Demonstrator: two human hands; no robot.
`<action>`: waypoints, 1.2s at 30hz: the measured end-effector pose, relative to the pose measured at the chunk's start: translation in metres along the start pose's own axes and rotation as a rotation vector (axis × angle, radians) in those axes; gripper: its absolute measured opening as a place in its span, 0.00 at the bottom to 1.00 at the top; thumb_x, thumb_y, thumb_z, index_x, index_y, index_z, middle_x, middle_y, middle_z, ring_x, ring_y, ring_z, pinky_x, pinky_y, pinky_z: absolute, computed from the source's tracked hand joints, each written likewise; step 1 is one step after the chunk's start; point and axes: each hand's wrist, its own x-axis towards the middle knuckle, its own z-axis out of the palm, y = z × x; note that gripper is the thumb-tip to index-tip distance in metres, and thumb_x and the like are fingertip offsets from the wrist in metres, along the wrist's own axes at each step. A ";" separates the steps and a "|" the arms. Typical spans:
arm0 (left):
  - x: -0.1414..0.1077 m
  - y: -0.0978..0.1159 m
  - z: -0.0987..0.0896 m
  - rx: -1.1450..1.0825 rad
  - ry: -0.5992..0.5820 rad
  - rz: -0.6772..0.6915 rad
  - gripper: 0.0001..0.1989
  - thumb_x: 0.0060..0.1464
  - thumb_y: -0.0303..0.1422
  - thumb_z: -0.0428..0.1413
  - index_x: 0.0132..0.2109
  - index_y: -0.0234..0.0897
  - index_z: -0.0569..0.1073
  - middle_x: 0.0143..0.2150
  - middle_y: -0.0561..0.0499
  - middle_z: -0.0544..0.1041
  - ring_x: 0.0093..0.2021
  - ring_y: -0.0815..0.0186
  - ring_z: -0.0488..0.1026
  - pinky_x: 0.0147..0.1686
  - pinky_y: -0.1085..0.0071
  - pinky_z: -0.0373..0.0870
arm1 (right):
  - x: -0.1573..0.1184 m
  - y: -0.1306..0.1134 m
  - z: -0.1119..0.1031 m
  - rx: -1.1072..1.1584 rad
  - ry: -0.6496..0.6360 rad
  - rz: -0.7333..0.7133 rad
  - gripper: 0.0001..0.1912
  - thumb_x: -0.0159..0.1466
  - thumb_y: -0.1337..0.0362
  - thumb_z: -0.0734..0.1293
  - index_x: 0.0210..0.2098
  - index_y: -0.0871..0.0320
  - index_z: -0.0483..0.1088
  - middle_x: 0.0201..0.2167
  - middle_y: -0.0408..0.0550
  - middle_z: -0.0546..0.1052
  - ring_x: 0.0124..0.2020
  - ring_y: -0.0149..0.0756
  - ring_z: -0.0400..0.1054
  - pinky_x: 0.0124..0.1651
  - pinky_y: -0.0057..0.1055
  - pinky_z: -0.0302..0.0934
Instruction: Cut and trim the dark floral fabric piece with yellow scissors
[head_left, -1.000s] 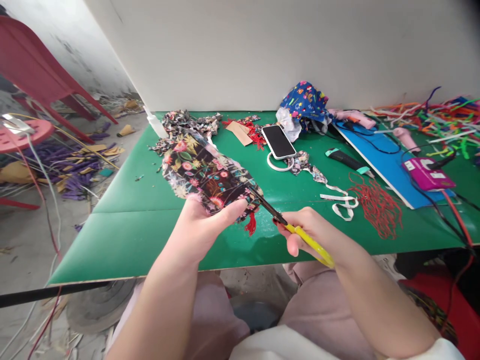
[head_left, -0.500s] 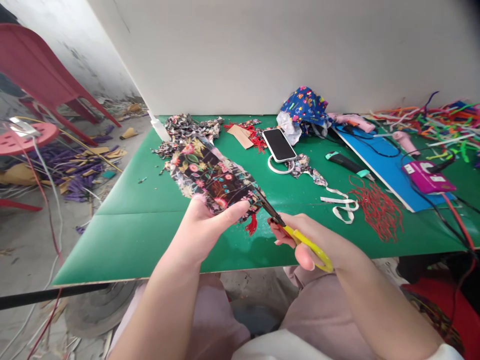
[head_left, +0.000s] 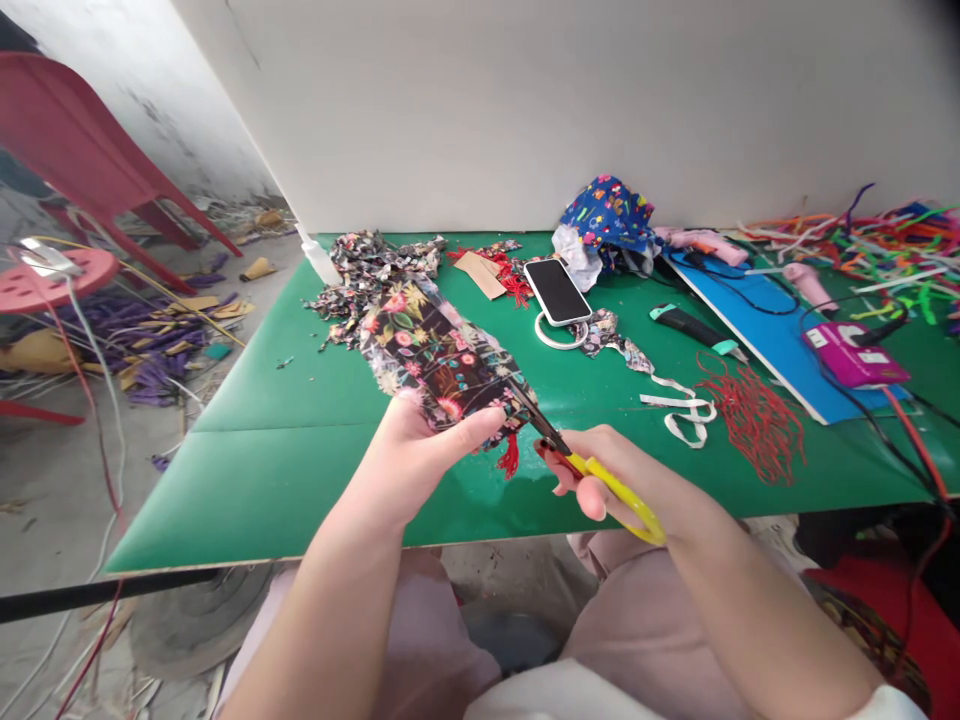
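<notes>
My left hand (head_left: 420,450) is closed on a dark floral cloth (head_left: 442,355), thumb on top, holding it above the green table (head_left: 255,490). In my right hand (head_left: 600,460) are yellow-handled scissors (head_left: 619,497), their dark blades at the cloth's right edge and partly over it. A red tassel (head_left: 510,457) hangs below the cloth near the blades. Behind the cloth lies a heap of similar floral scraps (head_left: 382,258). The fingers of my left hand under the cloth are hidden.
Toward the back are a phone (head_left: 559,292), a white ring (head_left: 559,338) and blue patterned cloth (head_left: 609,222). At the right lie a utility knife (head_left: 694,328), red strings (head_left: 757,420), a blue board (head_left: 780,350) and a magenta box (head_left: 855,355). A white bottle (head_left: 319,257) stands back left.
The floral cloth and its tassel have shifted slightly right. The fingers of my right hand have drawn in at the scissor handles, and the handles look closer together.
</notes>
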 end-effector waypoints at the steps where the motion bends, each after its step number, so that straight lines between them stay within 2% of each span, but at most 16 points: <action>1: 0.000 0.000 0.000 0.004 0.000 -0.005 0.10 0.42 0.32 0.64 0.34 0.37 0.75 0.30 0.53 0.77 0.29 0.67 0.72 0.30 0.74 0.69 | 0.000 -0.001 0.000 -0.010 -0.009 -0.010 0.24 0.55 0.44 0.62 0.20 0.57 0.54 0.15 0.35 0.53 0.19 0.25 0.56 0.29 0.27 0.56; 4: 0.001 -0.001 -0.002 0.005 -0.003 0.000 0.09 0.42 0.32 0.64 0.34 0.37 0.75 0.29 0.53 0.76 0.28 0.67 0.72 0.29 0.74 0.69 | 0.001 0.000 -0.002 -0.071 -0.036 -0.043 0.23 0.57 0.45 0.60 0.20 0.58 0.55 0.15 0.36 0.54 0.20 0.26 0.56 0.29 0.27 0.56; 11: 0.000 0.000 -0.001 -0.028 -0.029 0.015 0.08 0.43 0.31 0.63 0.34 0.38 0.75 0.31 0.54 0.77 0.29 0.70 0.72 0.30 0.76 0.70 | 0.002 0.003 -0.004 -0.217 -0.031 -0.079 0.20 0.55 0.51 0.65 0.19 0.58 0.55 0.16 0.37 0.56 0.21 0.24 0.52 0.26 0.24 0.52; 19: 0.000 0.000 -0.001 0.010 -0.015 0.014 0.08 0.42 0.32 0.64 0.33 0.37 0.75 0.29 0.53 0.76 0.27 0.69 0.71 0.27 0.76 0.69 | 0.001 -0.003 -0.006 -0.162 -0.043 -0.043 0.23 0.53 0.49 0.67 0.18 0.58 0.54 0.16 0.37 0.59 0.21 0.24 0.44 0.22 0.24 0.43; 26: 0.001 -0.001 -0.002 0.015 -0.020 0.009 0.09 0.43 0.31 0.64 0.34 0.37 0.75 0.30 0.54 0.77 0.28 0.70 0.72 0.29 0.78 0.70 | 0.003 0.004 -0.005 -0.187 -0.007 -0.056 0.22 0.53 0.53 0.68 0.17 0.59 0.55 0.14 0.36 0.58 0.20 0.23 0.44 0.20 0.25 0.39; 30: 0.001 -0.002 -0.001 -0.024 -0.026 0.010 0.09 0.46 0.34 0.62 0.37 0.37 0.77 0.36 0.52 0.79 0.35 0.66 0.74 0.36 0.75 0.72 | 0.002 0.004 -0.005 -0.210 0.022 -0.064 0.22 0.51 0.55 0.70 0.16 0.59 0.55 0.14 0.35 0.57 0.20 0.23 0.44 0.20 0.24 0.39; 33: 0.001 -0.002 0.001 -0.056 -0.020 0.010 0.12 0.49 0.36 0.60 0.40 0.36 0.76 0.42 0.49 0.78 0.44 0.61 0.74 0.43 0.70 0.71 | 0.000 0.001 -0.006 -0.212 -0.017 -0.043 0.20 0.53 0.55 0.68 0.18 0.59 0.56 0.15 0.36 0.58 0.20 0.23 0.46 0.21 0.24 0.41; 36: 0.001 -0.001 0.001 -0.058 -0.020 0.013 0.13 0.49 0.35 0.60 0.42 0.36 0.76 0.43 0.49 0.78 0.47 0.59 0.73 0.46 0.68 0.70 | -0.002 0.002 -0.006 -0.222 -0.058 -0.078 0.17 0.57 0.56 0.65 0.21 0.58 0.55 0.16 0.36 0.59 0.20 0.23 0.50 0.23 0.24 0.44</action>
